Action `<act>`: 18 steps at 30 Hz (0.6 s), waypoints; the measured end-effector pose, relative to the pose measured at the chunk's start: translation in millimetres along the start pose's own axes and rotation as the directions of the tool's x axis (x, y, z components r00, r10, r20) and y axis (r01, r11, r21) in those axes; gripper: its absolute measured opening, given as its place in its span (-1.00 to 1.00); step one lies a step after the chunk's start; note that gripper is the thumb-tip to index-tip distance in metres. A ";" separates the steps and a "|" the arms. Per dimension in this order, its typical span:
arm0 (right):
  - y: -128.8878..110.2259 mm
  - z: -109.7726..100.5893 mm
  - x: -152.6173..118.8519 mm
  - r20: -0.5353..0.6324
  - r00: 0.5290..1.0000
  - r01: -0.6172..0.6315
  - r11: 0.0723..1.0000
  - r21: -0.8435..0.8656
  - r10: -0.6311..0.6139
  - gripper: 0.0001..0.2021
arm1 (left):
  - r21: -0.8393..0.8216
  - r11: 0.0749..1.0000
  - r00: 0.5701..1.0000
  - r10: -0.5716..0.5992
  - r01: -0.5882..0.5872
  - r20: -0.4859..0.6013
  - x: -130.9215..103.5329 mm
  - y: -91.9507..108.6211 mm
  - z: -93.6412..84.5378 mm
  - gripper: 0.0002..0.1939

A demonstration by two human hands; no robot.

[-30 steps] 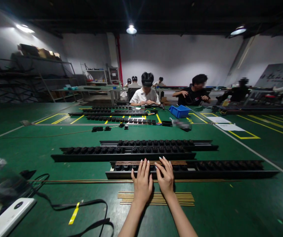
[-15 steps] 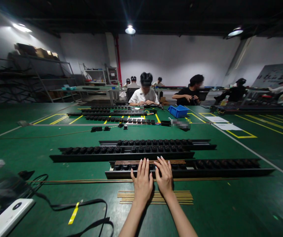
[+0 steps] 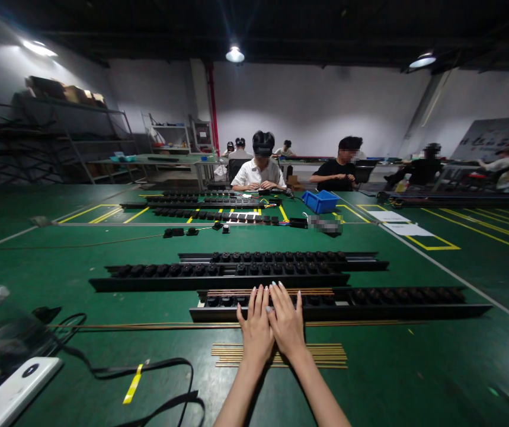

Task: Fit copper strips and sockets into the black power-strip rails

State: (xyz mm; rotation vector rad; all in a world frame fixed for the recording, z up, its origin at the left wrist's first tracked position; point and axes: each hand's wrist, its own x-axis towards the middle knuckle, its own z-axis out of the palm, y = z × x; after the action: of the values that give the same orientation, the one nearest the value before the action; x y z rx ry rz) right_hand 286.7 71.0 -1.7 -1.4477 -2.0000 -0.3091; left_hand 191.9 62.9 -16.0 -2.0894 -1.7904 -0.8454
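My left hand (image 3: 256,329) and my right hand (image 3: 287,323) lie side by side, fingers stretched forward over the nearest black channel (image 3: 391,311). Their fingertips reach thin copper-coloured rods (image 3: 227,292) resting along the top of that channel; whether they press on them I cannot tell. The right thumb meets or overlaps the left hand's edge. A row of round black parts (image 3: 365,296) fills the channel. Beneath my wrists lies a bundle of short brass-coloured rods (image 3: 325,354), partly hidden by my arms. Longer thin rods (image 3: 147,326) run crosswise on the green table, passing under my hands.
Two more black channels (image 3: 218,281) with round parts lie beyond. At left are a white device (image 3: 18,388), a clear container (image 3: 5,344) and a black strap (image 3: 165,363). A blue bin (image 3: 320,201) stands farther back, near a seated person in white (image 3: 258,173).
My right hand has shifted left, closing the gap to my left hand. The left hand stays nearly in place. The person in black across the room has changed posture.
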 end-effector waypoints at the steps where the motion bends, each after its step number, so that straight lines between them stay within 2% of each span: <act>1: 0.7 0.8 -0.7 0.000 1.000 -0.001 1.000 -0.007 0.001 -0.54 | 0.005 1.000 1.000 -0.001 0.001 0.000 0.0 0.0 -0.1 -0.41; 7: 14.8 4.3 -5.1 -0.060 0.995 -0.080 0.994 -0.073 0.076 -0.48 | -0.002 1.000 1.000 -0.006 0.006 -0.011 0.7 -0.3 0.5 -0.42; 12: 20.9 8.2 -7.5 -0.057 0.996 -0.070 0.995 -0.064 0.066 -0.50 | 0.000 1.000 1.000 -0.009 0.009 -0.021 1.3 -0.1 -0.7 -0.41; 18: 29.5 9.0 -9.4 -0.132 0.980 -0.163 0.983 -0.087 0.150 -0.50 | -0.006 1.000 0.999 -0.006 0.005 -0.033 1.1 -0.2 -0.4 -0.41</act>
State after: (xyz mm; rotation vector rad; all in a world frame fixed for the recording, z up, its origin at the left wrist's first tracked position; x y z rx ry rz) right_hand 312.3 79.4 -19.6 -1.5956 -1.7809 -0.4229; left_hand 191.6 63.6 -15.0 -2.0632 -1.7798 -0.8826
